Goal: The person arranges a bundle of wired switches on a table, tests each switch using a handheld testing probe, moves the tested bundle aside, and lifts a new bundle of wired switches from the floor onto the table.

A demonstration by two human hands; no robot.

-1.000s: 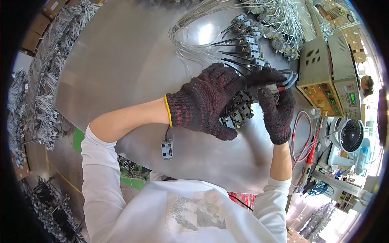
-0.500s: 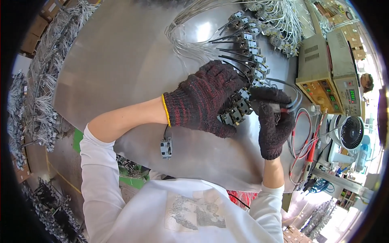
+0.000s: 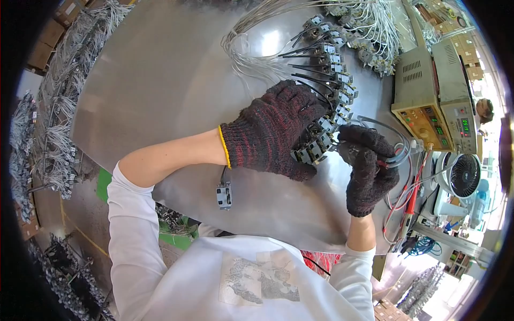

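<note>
My left hand (image 3: 276, 131), in a dark knit glove with red flecks and a yellow cuff, curls round the lower end of a curved row of small metal sockets (image 3: 317, 145), thumb at the near end. Black wires (image 3: 310, 69) run from the sockets, partly under its fingers. Right of the row, my gloved right hand (image 3: 369, 166) is closed on a test lead whose grey cables (image 3: 395, 156) loop out by the instruments. The tip of the lead is hidden by the fingers, close to the sockets. One loose socket (image 3: 224, 196) lies beneath my left wrist.
Clear cables (image 3: 241, 51) bunch on the metal table (image 3: 144, 80). Two bench instruments (image 3: 428, 115) with lit displays stand on the right, beside red leads (image 3: 411, 199) and a fan (image 3: 462, 174). More wired parts (image 3: 375, 51) lie at the far right; bundles (image 3: 59, 134) hang at left.
My right hand has shifted slightly right and toward me, away from the sockets. My left hand and the row moved slightly right. The green readout on one instrument changed.
</note>
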